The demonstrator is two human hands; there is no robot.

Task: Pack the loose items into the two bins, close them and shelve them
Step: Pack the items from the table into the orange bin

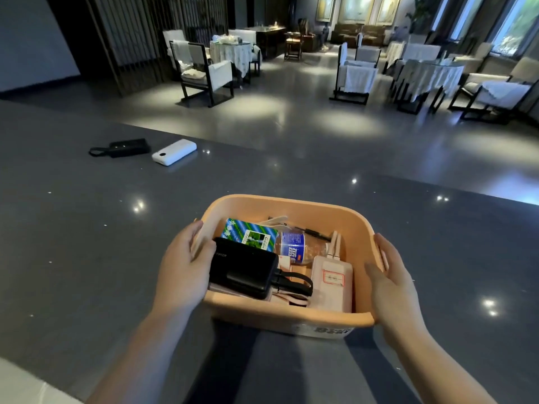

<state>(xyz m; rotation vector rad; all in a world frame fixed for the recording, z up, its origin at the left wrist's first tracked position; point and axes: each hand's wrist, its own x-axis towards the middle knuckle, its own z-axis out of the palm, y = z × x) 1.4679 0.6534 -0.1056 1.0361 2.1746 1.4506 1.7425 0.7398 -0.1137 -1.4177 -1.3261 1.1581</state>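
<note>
From the head camera, a peach-coloured plastic bin with rounded corners [291, 319] sits open at the lower middle of the frame on a dark grey, glossy speckled bench [87, 243]. The left hand [183, 269] is at the bin's left wall, thumb hooked over the rim and touching the black rectangular power bank [243, 271] inside, fingers curved along the outside. The right hand [389, 279] is cupped against the bin's right wall, fingers on the outer side and thumb toward the rim; both hands clasp the bin between them.

Inside, the black power bank lies at the left with a short black cable loop at its right end. Behind it sits a green and blue printed packet [250, 236], and beside that a clear plastic water bottle with a blue label [296, 246] lies on its side. A pale pink power bank with a red-edged sticker [332, 282] leans along the right side.

In the upper left of the frame, well apart from the bin, a white rounded power bank [174, 152] lies on the bench just beside a black flat device with a strap loop [124, 147].

Beyond the bench, a dim room holds white-draped chairs and tables [230, 56].
</note>
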